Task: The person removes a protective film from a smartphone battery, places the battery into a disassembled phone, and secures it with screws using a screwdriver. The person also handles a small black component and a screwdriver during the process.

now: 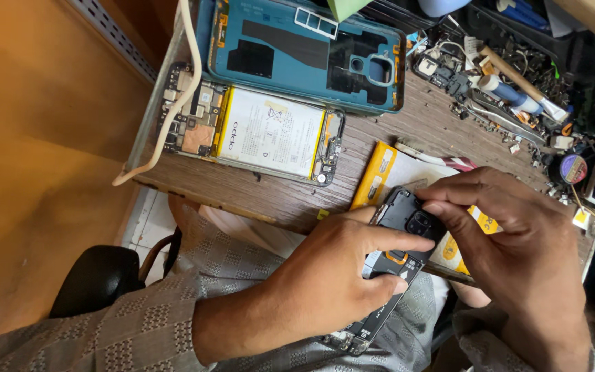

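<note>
Left hand [325, 275] clamped on a black phone frame [394, 262] at the counter [421, 124] edge | right hand [511, 241] pinching its camera end | opened phone [256, 131] and blue back cover [297, 52] lie apart | reassembly unfinished

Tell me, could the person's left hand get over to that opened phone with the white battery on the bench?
Probably yes. The opened phone lies uncovered on the wooden bench, with nothing between it and the left hand. But that hand is holding a dark phone part, as is the right hand.
</note>
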### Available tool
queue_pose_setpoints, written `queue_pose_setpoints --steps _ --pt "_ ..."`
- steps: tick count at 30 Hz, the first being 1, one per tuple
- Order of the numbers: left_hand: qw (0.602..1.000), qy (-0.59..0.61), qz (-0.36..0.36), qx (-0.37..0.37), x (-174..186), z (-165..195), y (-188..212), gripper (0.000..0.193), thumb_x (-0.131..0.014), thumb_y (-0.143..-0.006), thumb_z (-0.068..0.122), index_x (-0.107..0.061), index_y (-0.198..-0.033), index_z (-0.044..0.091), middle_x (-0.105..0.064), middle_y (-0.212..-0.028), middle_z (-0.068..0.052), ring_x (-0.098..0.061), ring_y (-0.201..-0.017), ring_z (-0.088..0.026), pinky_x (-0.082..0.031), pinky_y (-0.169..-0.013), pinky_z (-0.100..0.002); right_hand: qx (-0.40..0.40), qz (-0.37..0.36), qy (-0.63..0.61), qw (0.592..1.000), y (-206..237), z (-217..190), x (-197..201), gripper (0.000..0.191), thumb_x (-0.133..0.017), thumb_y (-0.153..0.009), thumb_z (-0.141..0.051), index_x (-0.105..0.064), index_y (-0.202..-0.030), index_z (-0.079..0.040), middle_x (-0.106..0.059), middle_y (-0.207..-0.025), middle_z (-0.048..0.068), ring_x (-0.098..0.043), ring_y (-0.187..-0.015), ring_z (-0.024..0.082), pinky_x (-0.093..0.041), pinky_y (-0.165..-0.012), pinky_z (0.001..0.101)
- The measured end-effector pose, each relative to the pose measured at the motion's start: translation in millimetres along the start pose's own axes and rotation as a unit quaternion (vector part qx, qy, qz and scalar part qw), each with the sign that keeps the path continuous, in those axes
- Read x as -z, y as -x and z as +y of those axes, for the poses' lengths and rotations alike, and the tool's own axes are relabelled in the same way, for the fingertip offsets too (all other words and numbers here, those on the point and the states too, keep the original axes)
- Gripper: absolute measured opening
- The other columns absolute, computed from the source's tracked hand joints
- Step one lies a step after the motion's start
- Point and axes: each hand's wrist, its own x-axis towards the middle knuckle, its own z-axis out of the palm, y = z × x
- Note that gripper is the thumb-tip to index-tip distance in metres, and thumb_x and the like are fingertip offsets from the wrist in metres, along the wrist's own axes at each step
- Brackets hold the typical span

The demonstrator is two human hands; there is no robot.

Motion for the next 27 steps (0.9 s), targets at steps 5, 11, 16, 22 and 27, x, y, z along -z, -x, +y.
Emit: queue_pose_setpoints --steps 5,11,16,22,27 --pt "1.000 0.002 -0.002 0.011 -0.7 0.5 -0.2 0.044 -0.079 -0.079 0.010 -0.073 -0.123 0.013 -0.071 -0.105 -0.016 -0.071 -0.097 -0.030 -0.056 -0.088 -0.038 -0.034 -0.005 0.010 0.999 -3.3 -7.9 -0.3 0.013 -0.077 -0.088 -0.010 -0.075 -0.100 -0.004 -0.077 -0.096 0.007 -0.076 -0.088 0.017 -0.056 -0.103 0.0354" --pt "1.000 -0.009 -0.001 0.002 -0.5 -0.3 -0.7 0.041 -0.079 -0.080 0.012 -0.073 -0.121 0.012 -0.073 -0.100 -0.016 -0.072 -0.097 -0.031 -0.056 -0.090 -0.039 -0.058 -0.019 0.034 0.998 -5.0 -15.1 3.3 0.015 -0.077 -0.088 -0.013 -0.077 -0.100 -0.004 -0.078 -0.095 0.008 -0.076 -0.098 0.019 -0.055 -0.099 0.0361" --pt "1.000 -0.016 0.000 0.000 -0.3 -0.2 -0.7 0.042 -0.079 -0.079 0.011 -0.075 -0.120 0.011 -0.072 -0.098 -0.018 -0.071 -0.095 -0.033 -0.055 -0.088 -0.040 -0.108 -0.037 0.054 0.992 -8.4 -16.2 6.0 0.018 -0.079 -0.084 -0.016 -0.080 -0.099 -0.006 -0.079 -0.092 0.007 -0.076 -0.105 0.020 -0.056 -0.088 0.0340" --pt "1.000 -0.004 0.000 0.017 -1.4 0.3 -1.6 0.039 -0.078 -0.078 0.012 -0.076 -0.117 0.011 -0.074 -0.098 -0.017 -0.072 -0.094 -0.031 -0.056 -0.087 -0.038 -0.087 -0.039 0.055 0.994 -11.3 -19.2 8.7 0.018 -0.080 -0.083 -0.016 -0.079 -0.098 -0.005 -0.078 -0.091 0.007 -0.077 -0.097 0.018 -0.056 -0.092 0.0329" --pt "1.000 -0.002 -0.002 0.022 -0.8 0.1 -1.2 0.039 -0.078 -0.079 0.012 -0.076 -0.117 0.011 -0.074 -0.098 -0.017 -0.073 -0.093 -0.029 -0.057 -0.087 -0.037 -0.107 -0.029 0.063 0.992 -9.4 -25.0 6.6 0.018 -0.081 -0.084 -0.017 -0.080 -0.098 -0.006 -0.079 -0.089 0.006 -0.076 -0.086 0.019 -0.057 -0.077 0.0330"
